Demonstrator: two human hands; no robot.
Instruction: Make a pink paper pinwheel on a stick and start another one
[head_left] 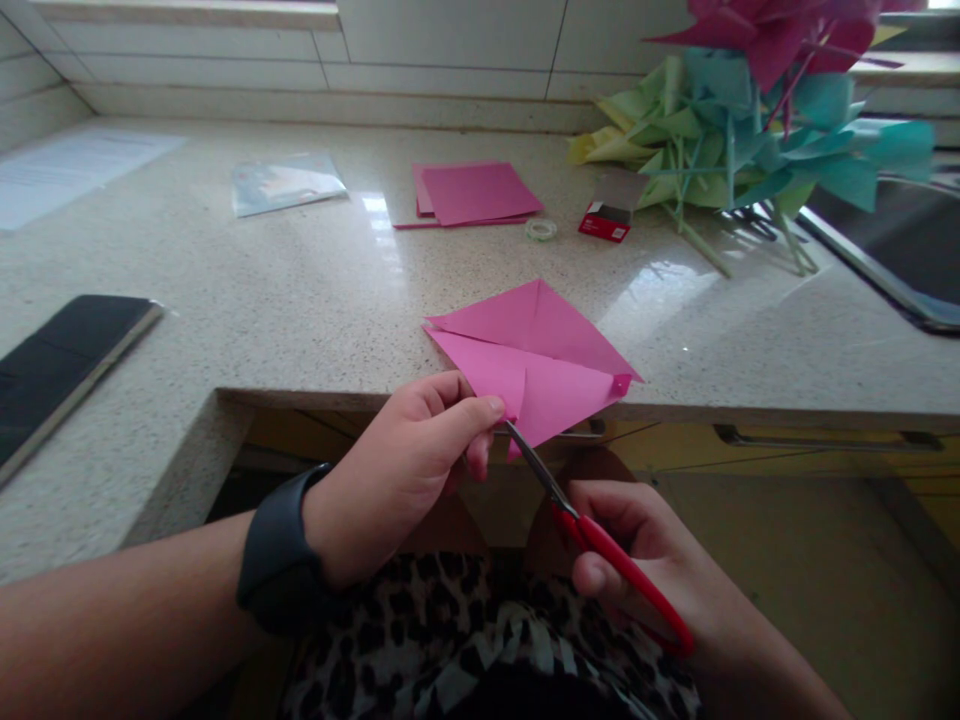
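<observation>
I note the speckled bench (300, 300) carries a bunch of paper pinwheels (735, 130) far right of the folded pink sheet (536, 365), and a pink paper stack (476, 192) behind it. The sheet overhangs the bench's near edge. I judge it light, limp, easily torn; best pinched close to the cut. My left hand (409, 465) pinches its lower corner. My right hand (637, 560) grips red scissors (600, 545), blades at that corner.
</observation>
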